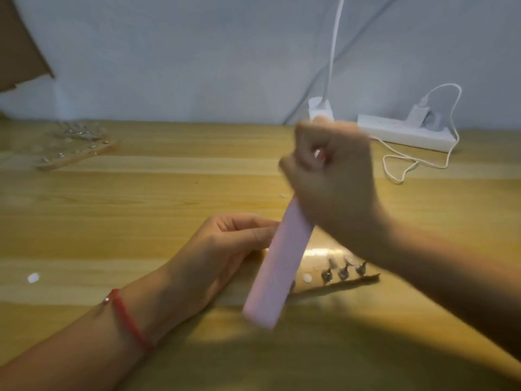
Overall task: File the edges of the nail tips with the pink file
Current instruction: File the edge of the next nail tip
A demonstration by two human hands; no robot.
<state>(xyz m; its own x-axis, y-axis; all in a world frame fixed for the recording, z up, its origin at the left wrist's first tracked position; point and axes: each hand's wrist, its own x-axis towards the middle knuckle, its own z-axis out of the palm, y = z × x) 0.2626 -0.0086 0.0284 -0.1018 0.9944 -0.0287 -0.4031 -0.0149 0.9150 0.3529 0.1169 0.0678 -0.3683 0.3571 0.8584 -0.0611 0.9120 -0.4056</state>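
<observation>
Nearest me, my left hand (225,244) draws thumb and fingers together against the edge of the pink file (279,263), presumably steadying a tip there. The file hides the spot, so I cannot tell what they pinch. The file slants down over the card (318,249) carrying nail tips (342,270), kept close for easy picking. My right hand (329,176), blurred, is fisted round the file's upper end for stroking leverage. Beyond lies a power strip (406,134).
</observation>
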